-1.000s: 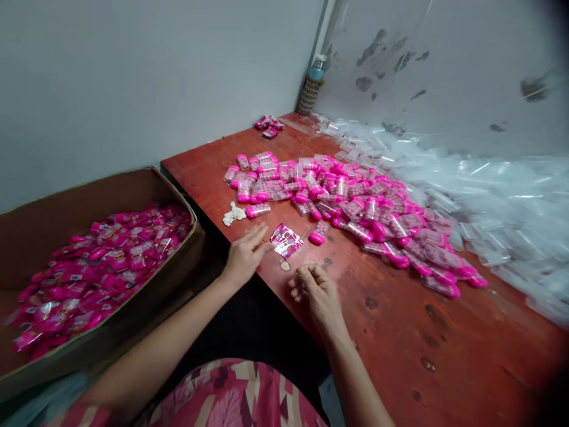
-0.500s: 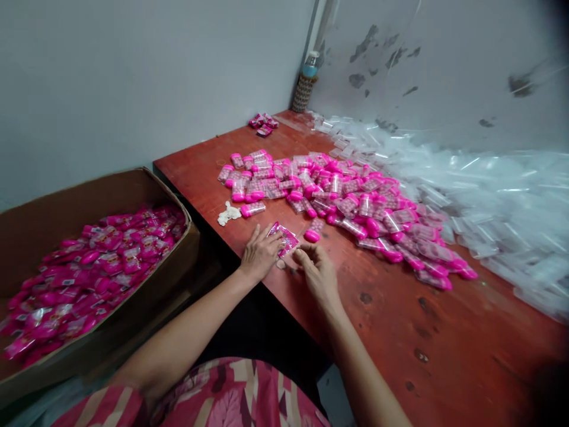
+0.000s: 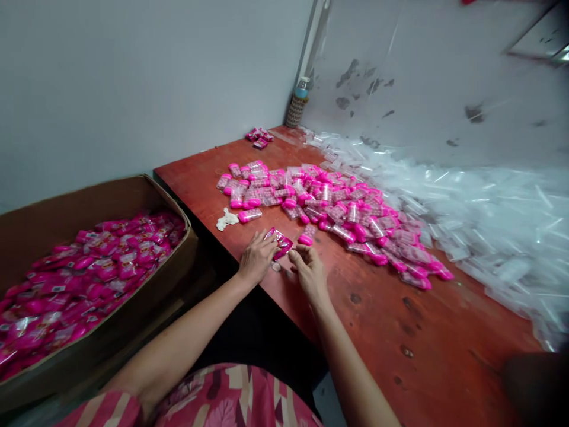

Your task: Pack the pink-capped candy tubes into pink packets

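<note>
My left hand (image 3: 256, 257) and my right hand (image 3: 308, 270) meet at the near edge of a red wooden table (image 3: 382, 332). Between their fingertips is a small pink printed packet (image 3: 279, 242); both hands pinch it, the left from the left side, the right from the lower right. A loose pink-capped clear tube (image 3: 306, 235) lies just right of the packet. Behind it spreads a heap of several pink-capped tubes (image 3: 338, 213).
A cardboard box (image 3: 102, 201) full of pink packets stands at the left, below table height. A drift of clear plastic sleeves (image 3: 480, 219) fills the table's right and back. A white crumpled scrap (image 3: 226, 220), a few packets (image 3: 259, 136) and a bottle (image 3: 297, 102) sit farther back.
Both hands closed in on the pink packet, which lay free on the table a second ago, and took hold of it. The view shifted slightly downward.
</note>
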### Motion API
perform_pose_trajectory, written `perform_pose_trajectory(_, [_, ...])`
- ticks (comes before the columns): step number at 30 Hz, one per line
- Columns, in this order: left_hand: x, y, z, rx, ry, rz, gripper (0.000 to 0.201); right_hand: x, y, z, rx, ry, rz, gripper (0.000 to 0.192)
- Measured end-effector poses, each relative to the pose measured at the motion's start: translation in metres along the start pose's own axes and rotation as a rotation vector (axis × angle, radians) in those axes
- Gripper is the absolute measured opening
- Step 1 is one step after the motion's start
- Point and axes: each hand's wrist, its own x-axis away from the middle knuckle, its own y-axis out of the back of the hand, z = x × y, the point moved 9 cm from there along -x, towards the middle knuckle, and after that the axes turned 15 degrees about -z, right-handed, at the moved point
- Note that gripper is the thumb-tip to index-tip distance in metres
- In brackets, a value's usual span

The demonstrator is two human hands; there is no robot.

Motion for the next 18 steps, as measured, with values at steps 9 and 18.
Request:
perform_pose_trajectory(9, [0.009,0.010,0.013,0.577,0.654,0.078,0.027,0.001,-0.021,0.014,-0.235,-0.123,0.210,0.031])
perform_pose_trajectory(18, [0.042,-0.009,0.023,0.866,1.216,0.232,0.021,-0.050,-0.011,0.065,0.616,0.633,0.335,0.026])
